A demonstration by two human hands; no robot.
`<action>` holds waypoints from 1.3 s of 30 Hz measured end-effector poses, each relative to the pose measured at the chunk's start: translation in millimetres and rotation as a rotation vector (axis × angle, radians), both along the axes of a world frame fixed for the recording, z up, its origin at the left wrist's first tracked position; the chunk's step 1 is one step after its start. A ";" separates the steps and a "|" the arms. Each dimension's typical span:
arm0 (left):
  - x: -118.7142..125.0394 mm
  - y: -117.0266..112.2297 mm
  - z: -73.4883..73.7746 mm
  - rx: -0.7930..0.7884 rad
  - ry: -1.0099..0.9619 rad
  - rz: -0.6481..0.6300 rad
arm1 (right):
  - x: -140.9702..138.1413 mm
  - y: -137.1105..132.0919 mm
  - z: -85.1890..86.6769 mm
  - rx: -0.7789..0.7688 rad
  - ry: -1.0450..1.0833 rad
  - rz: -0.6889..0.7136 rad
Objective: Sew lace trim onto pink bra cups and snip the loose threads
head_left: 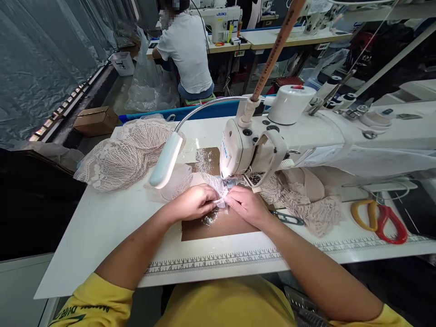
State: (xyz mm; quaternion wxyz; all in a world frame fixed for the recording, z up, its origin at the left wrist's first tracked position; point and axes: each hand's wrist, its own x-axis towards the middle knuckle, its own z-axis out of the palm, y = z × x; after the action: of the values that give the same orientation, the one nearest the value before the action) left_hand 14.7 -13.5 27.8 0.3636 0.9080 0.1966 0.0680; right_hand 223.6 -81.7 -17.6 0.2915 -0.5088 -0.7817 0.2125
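At the needle of a white sewing machine (235,150), both my hands meet on a pale piece of lace fabric (215,182). My left hand (197,202) has its fingers curled and pinches the fabric's near edge. Close on the other side, my right hand (247,205) presses thumb and fingers together on the same edge, just before the presser foot. The fingertips partly hide the held edge. Beneath lies a brown plate (221,227) on the white table (112,227). More lace (306,204) lies to the right, beside small thread snips (288,218).
A heap of folded lace pieces (126,150) sits at the left. A lamp (166,161) on a bent neck hangs over the table. Scissors with red and yellow handles (391,225) lie at the right. A ruler strip (218,261) runs along the front edge. Another person (190,50) sits beyond.
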 end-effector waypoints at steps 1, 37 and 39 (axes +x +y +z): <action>-0.5 1.2 -1.4 -0.051 -0.016 0.019 | 0.5 -0.4 0.2 -0.002 0.015 0.005; 9.1 -10.4 -22.4 0.633 0.224 0.076 | -3.7 -29.5 1.3 0.136 -0.340 -0.099; 9.5 -10.0 -23.1 0.651 0.212 0.064 | -3.5 -30.1 2.0 0.140 -0.346 -0.101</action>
State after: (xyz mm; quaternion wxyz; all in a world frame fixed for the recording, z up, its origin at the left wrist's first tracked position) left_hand 24.1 -23.6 4.6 0.0301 0.9718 0.2298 0.0436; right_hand 220.1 -111.9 -15.6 0.1978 -0.5548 -0.8065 0.0521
